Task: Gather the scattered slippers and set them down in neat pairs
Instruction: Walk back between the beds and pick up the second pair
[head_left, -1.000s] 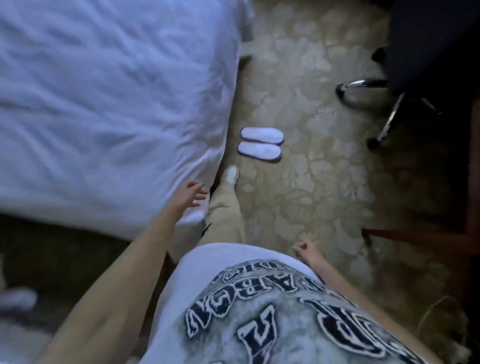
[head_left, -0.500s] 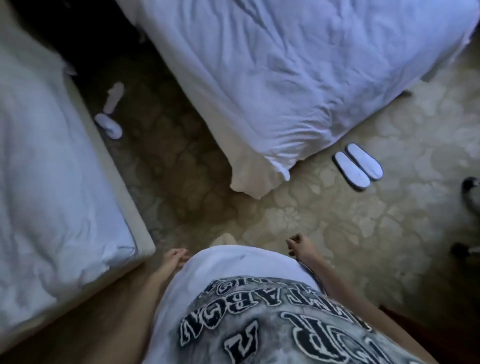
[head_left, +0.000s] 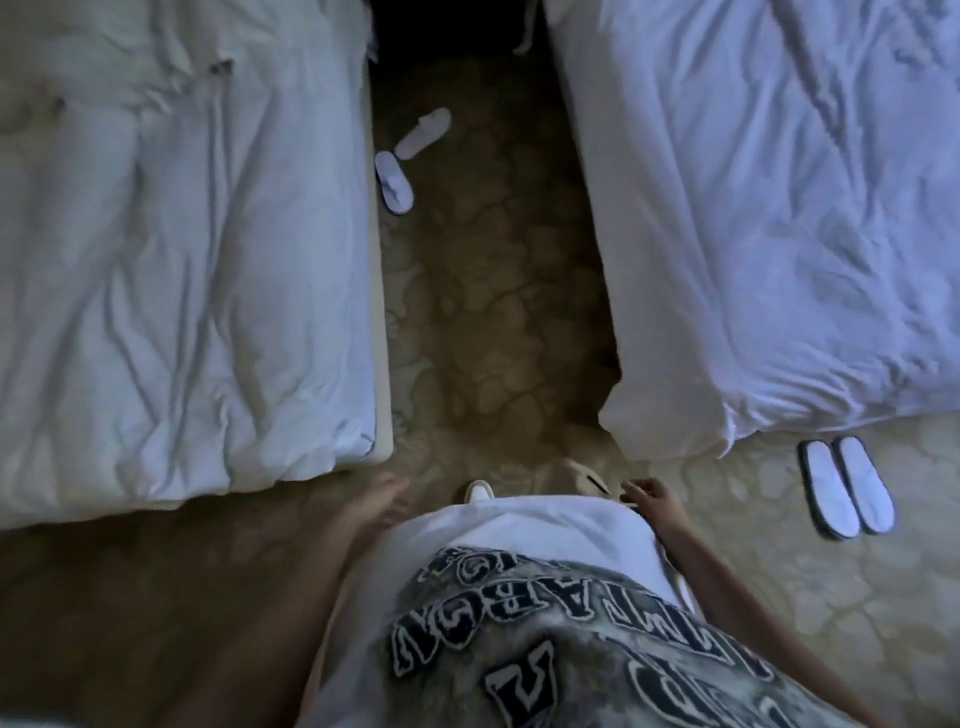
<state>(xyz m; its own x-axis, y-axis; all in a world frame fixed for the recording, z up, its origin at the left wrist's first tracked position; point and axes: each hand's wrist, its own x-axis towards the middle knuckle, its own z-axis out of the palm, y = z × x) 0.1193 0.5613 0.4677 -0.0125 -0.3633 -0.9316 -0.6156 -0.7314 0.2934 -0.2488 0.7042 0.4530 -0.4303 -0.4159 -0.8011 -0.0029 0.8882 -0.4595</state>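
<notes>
Best to walk between the beds toward two loose slippers (head_left: 400, 183) (head_left: 423, 133) by the left bed (head_left: 182, 249), both hands (head_left: 382, 501) (head_left: 655, 503) empty, grip relaxed apart.

Between my hands, my T-shirt (head_left: 519, 623) carries large outlined block lettering, upside down to me; I can't read any word of it with confidence.

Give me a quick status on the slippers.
Left hand and right hand empty. Paired slippers set by right bed. Two loose slippers askew in aisle, path clear.
</notes>
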